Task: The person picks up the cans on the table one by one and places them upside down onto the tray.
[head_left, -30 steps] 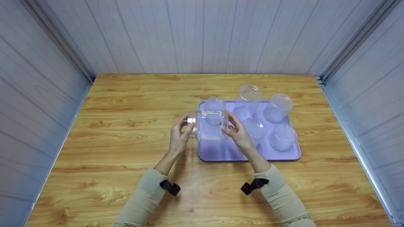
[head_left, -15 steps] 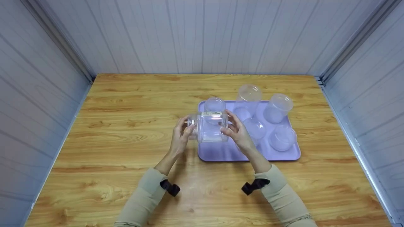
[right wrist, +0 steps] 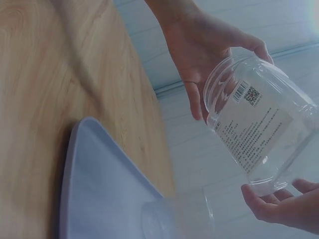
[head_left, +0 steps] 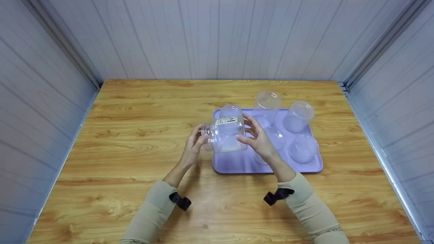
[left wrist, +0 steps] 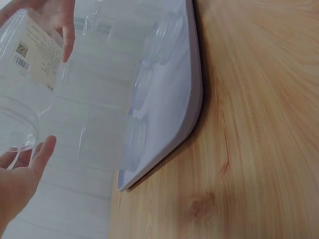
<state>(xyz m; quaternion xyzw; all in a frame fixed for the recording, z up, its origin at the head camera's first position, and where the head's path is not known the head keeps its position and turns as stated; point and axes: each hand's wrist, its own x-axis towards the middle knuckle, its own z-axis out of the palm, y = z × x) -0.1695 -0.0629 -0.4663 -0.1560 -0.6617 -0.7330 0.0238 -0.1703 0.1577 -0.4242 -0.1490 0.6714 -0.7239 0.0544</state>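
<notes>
A clear plastic jar [head_left: 233, 141] with a printed label [head_left: 227, 120] lies sideways in the air between my two hands, overlapping the left part of the purple tray [head_left: 234, 166] in the head view. My left hand [head_left: 192, 146] grips the ringed neck end, thumb towards me. Around the base end curl the thumb and fingers of my right hand [head_left: 259, 140]. The label's barcode and QR code [right wrist: 251, 95] show in the right wrist view. No lid is visible on the neck, and the jar looks see-through with nothing inside.
On the tray stand several more clear containers, among them a tall one [head_left: 268, 105] at the back, a shorter one [head_left: 298, 117] at back right and a low one [head_left: 303, 148] at front right. Wood-grain tabletop [head_left: 142, 135] extends left. Pale panel walls [head_left: 217, 40] enclose the back and sides.
The jar has turned about its long axis and tilted slightly, so more of its label faces the head camera. My right hand has shifted a little upward along the base; the left stays at the neck.
</notes>
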